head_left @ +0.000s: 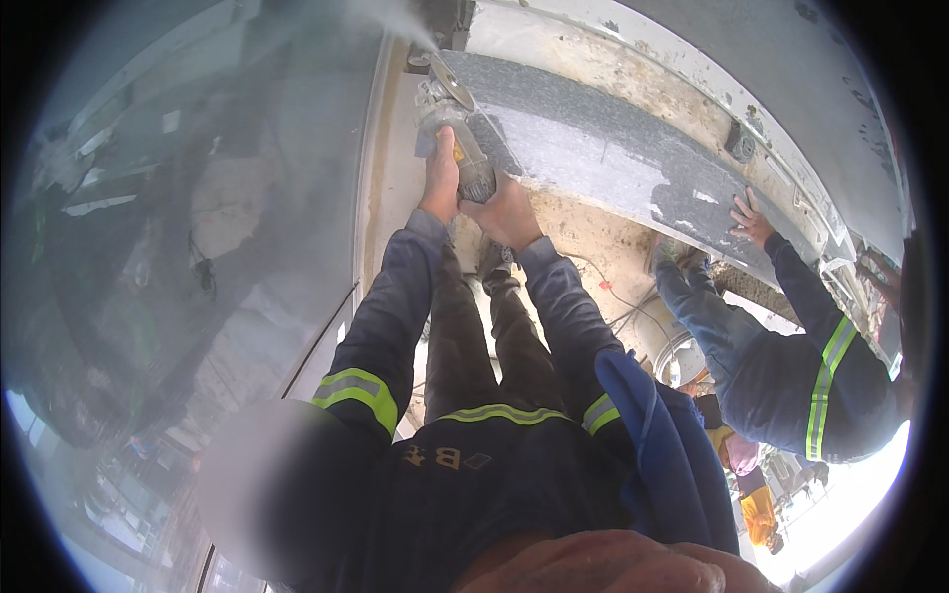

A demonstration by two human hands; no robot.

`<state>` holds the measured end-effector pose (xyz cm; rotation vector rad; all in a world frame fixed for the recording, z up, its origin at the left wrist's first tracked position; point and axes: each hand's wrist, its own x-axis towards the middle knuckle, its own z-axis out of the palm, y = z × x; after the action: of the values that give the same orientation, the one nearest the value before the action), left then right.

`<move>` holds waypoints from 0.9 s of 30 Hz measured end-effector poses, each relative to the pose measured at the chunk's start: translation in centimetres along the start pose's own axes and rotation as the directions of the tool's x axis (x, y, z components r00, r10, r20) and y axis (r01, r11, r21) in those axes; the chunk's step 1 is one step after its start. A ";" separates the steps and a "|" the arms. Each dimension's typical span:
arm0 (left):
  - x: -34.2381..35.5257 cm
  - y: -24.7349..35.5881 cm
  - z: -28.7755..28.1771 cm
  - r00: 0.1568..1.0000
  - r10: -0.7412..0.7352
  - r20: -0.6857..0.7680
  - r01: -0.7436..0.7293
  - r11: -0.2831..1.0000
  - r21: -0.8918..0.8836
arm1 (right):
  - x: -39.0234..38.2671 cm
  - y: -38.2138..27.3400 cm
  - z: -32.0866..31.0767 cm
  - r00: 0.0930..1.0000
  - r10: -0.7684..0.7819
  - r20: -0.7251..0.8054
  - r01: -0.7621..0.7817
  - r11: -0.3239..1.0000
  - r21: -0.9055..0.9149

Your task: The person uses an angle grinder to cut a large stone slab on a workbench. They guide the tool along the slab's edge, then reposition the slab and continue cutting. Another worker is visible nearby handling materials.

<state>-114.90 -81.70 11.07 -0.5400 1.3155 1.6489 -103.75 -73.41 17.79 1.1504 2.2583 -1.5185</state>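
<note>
An angle grinder [473, 166] is held out in front of me in both hands. My left hand [442, 180] is closed round the side of its body near the head. My right hand [508, 211] wraps the rear end. The cutting disc [452, 83] stands on edge at the left end of a long grey stone slab [593, 148], and pale dust [395, 18] sprays up and to the left from it. Whether the disc has cut into the slab cannot be made out. Part of the slab's top is whitened with dust.
On the right, a co-worker's hand [751, 219] lies on the slab. Along my left stands a large reflective glass pane [277, 198]. A thin cable [633, 302] and a pale bucket [682, 361] are on the floor below the slab. A person in orange [759, 516] is farther off.
</note>
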 end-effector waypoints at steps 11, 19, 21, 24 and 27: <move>1.2 2.0 0.8 0.999 0.051 0.009 -0.051 0.998 0.032 | 3.1 0.4 0.7 0.999 -0.007 0.051 0.001 0.993 0.121; 2.2 0.3 -0.6 0.997 0.075 -0.026 -0.075 0.997 0.032 | 1.5 0.0 0.4 0.999 -0.021 0.037 0.018 0.998 0.068; 1.0 -0.9 0.0 0.997 0.077 -0.027 -0.076 0.996 0.035 | 0.0 0.3 0.0 0.998 -0.052 -0.022 0.054 0.997 0.062; 0.2 -1.4 0.1 0.999 0.046 0.020 -0.047 0.998 0.042 | -0.4 1.1 -0.2 1.000 -0.003 0.016 0.002 0.999 0.041; 0.8 -1.3 -0.1 0.998 0.068 0.002 -0.068 0.997 0.023 | 0.3 1.0 0.0 1.000 -0.017 0.024 0.015 0.995 0.096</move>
<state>-114.14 -81.51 9.75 -0.4845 1.3639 1.6869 -103.21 -73.09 16.91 1.1341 2.2059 -1.6540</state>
